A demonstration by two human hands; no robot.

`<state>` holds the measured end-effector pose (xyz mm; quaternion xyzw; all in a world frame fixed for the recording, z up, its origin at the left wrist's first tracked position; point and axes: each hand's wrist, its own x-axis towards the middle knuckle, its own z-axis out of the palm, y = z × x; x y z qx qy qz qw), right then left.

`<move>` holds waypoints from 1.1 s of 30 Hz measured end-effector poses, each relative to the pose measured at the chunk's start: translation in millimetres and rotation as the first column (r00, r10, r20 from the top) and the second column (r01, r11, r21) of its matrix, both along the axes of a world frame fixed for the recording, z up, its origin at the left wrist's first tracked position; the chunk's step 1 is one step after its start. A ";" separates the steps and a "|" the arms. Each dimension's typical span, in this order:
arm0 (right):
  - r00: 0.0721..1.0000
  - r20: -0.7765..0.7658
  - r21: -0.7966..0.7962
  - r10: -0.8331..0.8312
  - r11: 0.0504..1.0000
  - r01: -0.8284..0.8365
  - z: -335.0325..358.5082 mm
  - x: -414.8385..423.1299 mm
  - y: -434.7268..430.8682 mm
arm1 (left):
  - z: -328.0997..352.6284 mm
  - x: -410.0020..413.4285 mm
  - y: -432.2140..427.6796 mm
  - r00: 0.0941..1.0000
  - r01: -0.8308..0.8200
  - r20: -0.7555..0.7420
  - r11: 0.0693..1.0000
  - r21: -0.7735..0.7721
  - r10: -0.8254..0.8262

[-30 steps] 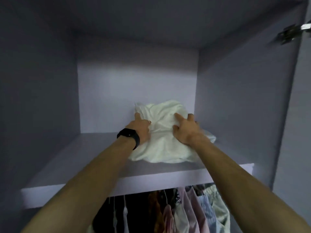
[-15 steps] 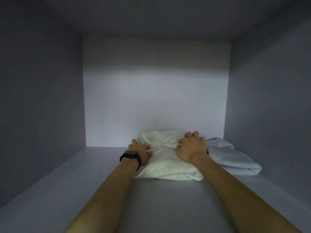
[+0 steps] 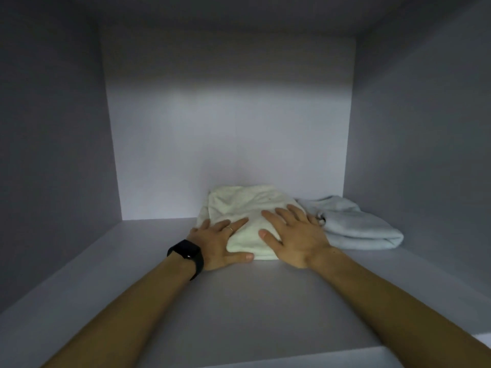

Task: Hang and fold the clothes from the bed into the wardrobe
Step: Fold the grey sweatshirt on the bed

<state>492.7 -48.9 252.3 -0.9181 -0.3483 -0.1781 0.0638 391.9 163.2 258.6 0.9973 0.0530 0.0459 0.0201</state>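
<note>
Both hands have flattened since half a second ago, their fingers no longer bunched on the cloth but laid out straight. Around them the wardrobe compartment is pale lilac-grey, and on its shelf the folded cream garment lies toward the back wall, right of centre. A folded pale blue garment sits just beside it on the right, near the side wall. The right hand presses palm-down on the cream fold, fingers spread and relaxed, gripping nothing. The left hand rests on the fold's left edge with its fingers extended across the cloth and its thumb along the front edge. On the left wrist is a black watch, and a thin ring shows on one finger.
</note>
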 end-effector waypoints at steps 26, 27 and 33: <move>0.901 0.060 0.594 -0.429 0.741 0.313 -82.3 -284.1 -206.8 | -23.8 -116.7 -237.7 0.641 0.666 0.441 0.741 0.088 -0.628; 0.882 0.061 0.625 -0.467 0.707 0.331 -92.6 -309.5 -224.1 | -34.7 -131.2 -258.6 0.550 0.736 0.506 0.672 0.083 -0.664; 0.476 -0.172 0.557 -0.862 0.313 0.769 -199.8 -553.8 -350.4 | -147.4 -285.1 -441.3 0.164 0.986 0.383 0.163 -0.034 -0.909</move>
